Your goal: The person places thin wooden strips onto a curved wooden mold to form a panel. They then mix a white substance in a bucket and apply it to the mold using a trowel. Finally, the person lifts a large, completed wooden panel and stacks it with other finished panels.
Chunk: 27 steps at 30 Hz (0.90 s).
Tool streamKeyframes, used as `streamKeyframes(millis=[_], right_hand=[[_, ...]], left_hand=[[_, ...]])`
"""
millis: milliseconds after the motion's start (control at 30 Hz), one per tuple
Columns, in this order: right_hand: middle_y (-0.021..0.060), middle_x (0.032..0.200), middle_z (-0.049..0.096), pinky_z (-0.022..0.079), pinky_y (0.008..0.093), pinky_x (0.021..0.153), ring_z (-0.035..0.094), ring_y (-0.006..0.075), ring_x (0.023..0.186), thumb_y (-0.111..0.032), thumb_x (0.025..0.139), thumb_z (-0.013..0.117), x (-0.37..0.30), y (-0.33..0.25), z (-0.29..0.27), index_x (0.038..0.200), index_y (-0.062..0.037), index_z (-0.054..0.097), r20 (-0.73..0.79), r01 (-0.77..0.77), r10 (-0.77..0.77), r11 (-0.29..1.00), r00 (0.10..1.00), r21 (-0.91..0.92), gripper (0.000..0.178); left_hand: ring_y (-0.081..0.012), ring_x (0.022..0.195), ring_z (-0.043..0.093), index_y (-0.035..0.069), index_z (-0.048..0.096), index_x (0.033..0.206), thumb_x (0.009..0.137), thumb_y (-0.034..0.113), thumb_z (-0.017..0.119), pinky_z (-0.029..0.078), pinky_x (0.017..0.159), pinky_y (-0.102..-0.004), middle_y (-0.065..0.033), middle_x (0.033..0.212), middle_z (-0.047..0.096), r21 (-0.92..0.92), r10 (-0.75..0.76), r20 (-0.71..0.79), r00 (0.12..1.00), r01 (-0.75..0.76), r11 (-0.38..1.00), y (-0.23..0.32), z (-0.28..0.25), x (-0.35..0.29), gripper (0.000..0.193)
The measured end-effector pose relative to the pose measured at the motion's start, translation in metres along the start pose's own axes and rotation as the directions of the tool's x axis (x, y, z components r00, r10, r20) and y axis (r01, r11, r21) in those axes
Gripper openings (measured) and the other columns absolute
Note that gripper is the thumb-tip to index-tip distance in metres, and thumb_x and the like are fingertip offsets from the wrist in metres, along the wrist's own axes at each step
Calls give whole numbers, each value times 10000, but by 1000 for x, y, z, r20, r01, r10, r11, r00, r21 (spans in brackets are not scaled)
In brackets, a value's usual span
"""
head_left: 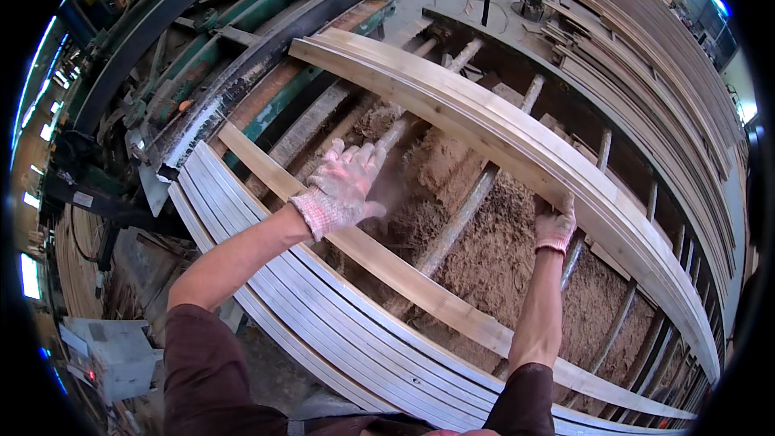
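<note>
My left hand (343, 186), in a pale knit glove, is open with its fingers spread. It is over a single narrow wooden board (387, 262) and the roller gap beyond it; whether it touches the board I cannot tell. My right hand (555, 224), also gloved, grips the near edge of a long stack of light wooden boards (452, 105) lying across the rollers (460, 218). Its fingertips are partly hidden by the wood. Nearest my body lies a row of boards with whitish faces (323, 299).
Heaped sawdust (517, 250) fills the space under the rollers. A green and black steel machine frame (218, 97) stands at the left. Long brown planks (646, 97) are piled at the far right. A grey box (113, 355) sits at lower left.
</note>
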State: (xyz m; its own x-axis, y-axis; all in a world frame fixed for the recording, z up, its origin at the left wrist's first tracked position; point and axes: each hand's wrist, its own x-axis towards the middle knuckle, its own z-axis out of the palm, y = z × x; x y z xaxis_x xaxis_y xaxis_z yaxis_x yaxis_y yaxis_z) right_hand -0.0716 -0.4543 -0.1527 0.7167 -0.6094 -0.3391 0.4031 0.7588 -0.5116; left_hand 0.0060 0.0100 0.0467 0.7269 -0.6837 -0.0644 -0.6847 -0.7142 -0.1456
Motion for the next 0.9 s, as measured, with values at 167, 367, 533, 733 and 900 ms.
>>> streamKeyframes(millis=[167,367,533,733,900], right_hand=[[77,1188,700,594,358,731,689,269,1037,-290,935,788,-3,-19,26,1268,-96,632,-138,52,-58,998,989,-44,415],[65,1040,727,435,229,480,695,186,842,-327,956,762,-92,-17,48,1149,-127,660,-250,-35,-36,961,968,-275,296],[63,1025,740,449,237,458,725,198,848,-305,950,773,-107,-26,18,1137,-121,671,-233,-87,23,960,972,-266,280],[56,955,754,417,224,436,685,150,704,-326,978,745,-192,-29,9,1098,-135,682,-357,-340,184,828,916,-446,234],[64,887,746,473,264,462,649,140,616,-318,1010,699,-242,-52,-13,1062,-77,684,-287,-457,356,706,889,-541,247]], left_hand=[[-343,1449,462,-45,350,1575,853,602,738,248,1240,-553,-237,1549,476,-70,43,-14,999,-44,997,11,-6,9,1044],[-337,1443,477,-43,412,1546,857,621,720,267,1228,-552,-241,1558,477,-85,27,-41,999,-31,996,2,-5,-24,1004],[-332,1430,493,-54,440,1521,856,627,710,271,1214,-523,-252,1525,509,-109,54,35,998,-50,993,-2,-17,-41,989],[-331,1408,506,-64,445,1507,848,594,727,296,1178,-511,-245,1477,548,-156,70,96,993,-54,986,-14,-3,-73,974],[-345,1221,629,-17,598,1338,815,528,773,441,1054,-490,-213,1264,672,-182,159,74,985,-143,973,1,4,-73,775]])
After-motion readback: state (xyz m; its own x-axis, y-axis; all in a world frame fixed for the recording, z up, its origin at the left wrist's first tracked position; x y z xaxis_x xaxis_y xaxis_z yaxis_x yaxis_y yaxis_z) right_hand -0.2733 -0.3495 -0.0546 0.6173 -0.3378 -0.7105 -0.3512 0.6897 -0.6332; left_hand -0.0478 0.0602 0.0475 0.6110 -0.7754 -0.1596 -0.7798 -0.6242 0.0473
